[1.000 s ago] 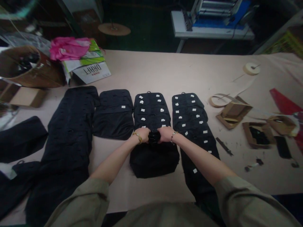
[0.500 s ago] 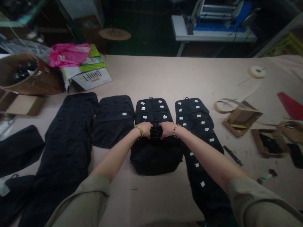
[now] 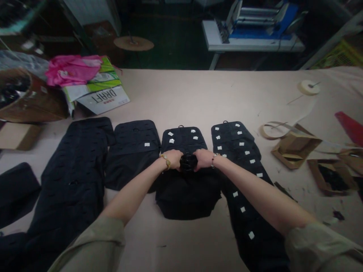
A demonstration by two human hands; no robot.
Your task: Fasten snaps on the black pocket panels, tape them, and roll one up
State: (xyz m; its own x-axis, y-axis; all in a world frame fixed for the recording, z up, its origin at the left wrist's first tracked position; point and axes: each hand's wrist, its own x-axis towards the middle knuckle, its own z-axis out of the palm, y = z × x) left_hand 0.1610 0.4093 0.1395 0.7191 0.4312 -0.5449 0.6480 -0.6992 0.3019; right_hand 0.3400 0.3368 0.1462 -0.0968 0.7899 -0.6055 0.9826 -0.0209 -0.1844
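Observation:
Both my hands meet over a black fabric panel (image 3: 187,200) in the middle of the table. Between them is a shiny black bundle (image 3: 188,162), perhaps plastic parts; its kind is not clear. My left hand (image 3: 173,158) grips its left side with curled fingers. On its right side, my right hand (image 3: 203,158) is closed in the same way. White tags (image 3: 171,141) dot the panel's upper part, and a small loop tops it. To the right lies another black piece (image 3: 241,177) with rows of white tags. A black piece with one tag (image 3: 133,151) lies to the left.
Stacked black fabric pieces (image 3: 73,181) lie farther left. At the back left stand a brown bin (image 3: 42,98) and a printed carton (image 3: 104,100) topped with pink cloth. Small open cardboard boxes (image 3: 297,149) and a tape roll (image 3: 309,87) are on the right.
The view has shifted slightly, so the table items appear a little lower. My hands have moved slightly apart, with the black bundle still between them.

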